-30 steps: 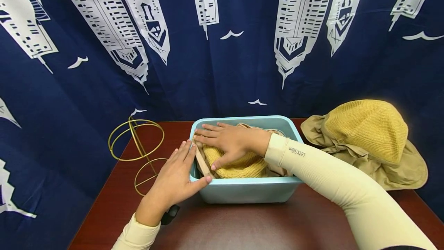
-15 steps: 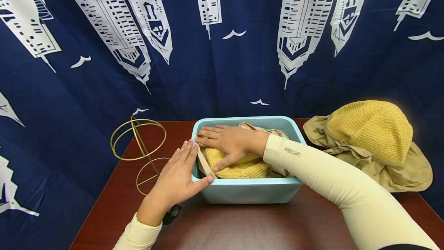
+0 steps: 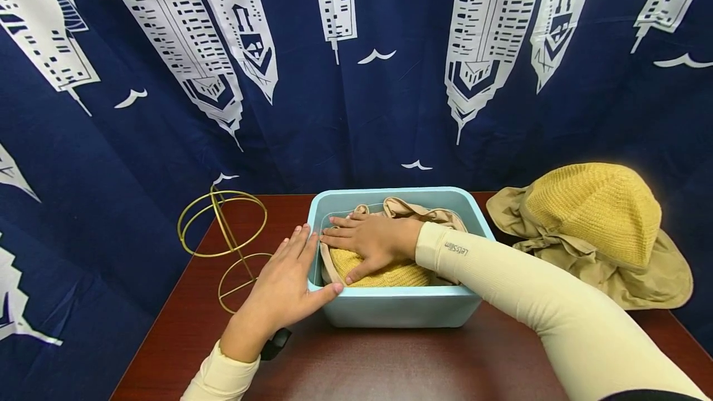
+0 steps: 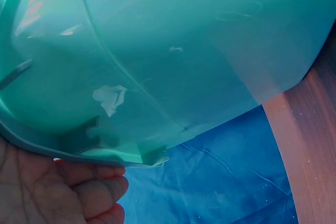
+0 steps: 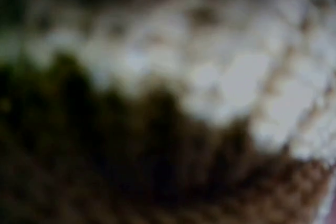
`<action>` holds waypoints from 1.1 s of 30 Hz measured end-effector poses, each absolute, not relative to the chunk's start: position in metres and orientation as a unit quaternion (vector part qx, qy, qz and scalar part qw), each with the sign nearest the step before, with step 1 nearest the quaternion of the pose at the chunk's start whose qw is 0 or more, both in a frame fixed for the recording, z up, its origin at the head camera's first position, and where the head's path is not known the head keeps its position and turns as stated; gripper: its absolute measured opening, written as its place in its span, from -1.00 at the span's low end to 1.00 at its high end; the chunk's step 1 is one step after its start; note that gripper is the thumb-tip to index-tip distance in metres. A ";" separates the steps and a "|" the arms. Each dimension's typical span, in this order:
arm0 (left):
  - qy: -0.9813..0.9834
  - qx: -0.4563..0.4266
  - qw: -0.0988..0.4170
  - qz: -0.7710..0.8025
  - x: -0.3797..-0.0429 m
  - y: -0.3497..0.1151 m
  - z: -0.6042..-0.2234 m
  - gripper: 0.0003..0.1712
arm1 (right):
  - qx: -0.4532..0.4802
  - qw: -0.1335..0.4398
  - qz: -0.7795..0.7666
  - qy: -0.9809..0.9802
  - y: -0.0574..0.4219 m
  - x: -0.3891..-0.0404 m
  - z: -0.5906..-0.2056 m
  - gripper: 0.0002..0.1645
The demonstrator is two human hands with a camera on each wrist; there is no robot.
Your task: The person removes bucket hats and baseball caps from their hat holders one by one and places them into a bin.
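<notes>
A light blue plastic bin (image 3: 401,309) stands on the table, holding a yellow knit hat (image 3: 392,276) with beige fabric (image 3: 426,212) around it. My right hand (image 3: 374,241) lies flat on the yellow hat with fingers spread toward the bin's left wall, covering part of the hat. At the bin's left front corner, my left hand (image 3: 281,286) rests against the rim, its fingers straight and thumb along the front edge. From below, the left wrist view shows fingers (image 4: 97,192) right at the underside of the bin's rim (image 4: 84,158). The right wrist view is only blurred knit texture (image 5: 157,129).
A gold wire stand (image 3: 228,246) with rings is left of the bin. To the right, another yellow knit hat (image 3: 596,215) sits on a khaki brimmed hat (image 3: 663,271). A navy curtain (image 3: 345,110) hangs behind the dark red table (image 3: 390,364).
My right hand has shifted slightly right and lower in the bin. The beige fabric by the left wall has sunk, and more of it shows at the back. The left hand stays at the rim.
</notes>
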State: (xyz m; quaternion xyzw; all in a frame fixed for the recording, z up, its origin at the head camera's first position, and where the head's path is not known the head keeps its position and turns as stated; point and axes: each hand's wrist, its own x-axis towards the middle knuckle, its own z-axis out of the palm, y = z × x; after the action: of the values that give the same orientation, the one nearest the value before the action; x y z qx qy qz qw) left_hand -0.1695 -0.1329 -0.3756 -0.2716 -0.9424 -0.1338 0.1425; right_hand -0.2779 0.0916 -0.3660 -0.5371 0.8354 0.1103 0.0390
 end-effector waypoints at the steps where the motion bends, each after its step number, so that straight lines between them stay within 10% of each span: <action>1: -0.943 -0.270 0.140 -0.135 -0.169 -0.133 -0.376 0.16 | -0.534 0.046 0.107 0.837 0.092 -0.278 -0.367 0.17; 12: -0.943 -0.273 0.138 -0.129 -0.166 -0.133 -0.376 0.17 | -0.504 0.079 0.082 0.856 0.088 -0.275 -0.334 0.12; 33: -0.942 -0.274 0.149 -0.123 -0.167 -0.131 -0.374 0.16 | -0.424 -0.117 -0.054 0.896 0.199 -0.236 -0.252 0.04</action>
State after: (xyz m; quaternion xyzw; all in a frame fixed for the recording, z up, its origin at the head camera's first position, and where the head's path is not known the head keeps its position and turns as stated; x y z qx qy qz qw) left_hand -0.1665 -0.1313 -0.3736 -0.2736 -0.9423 -0.1229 0.1486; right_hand -0.2357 0.1990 -0.2517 -0.4241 0.8965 -0.0542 -0.1165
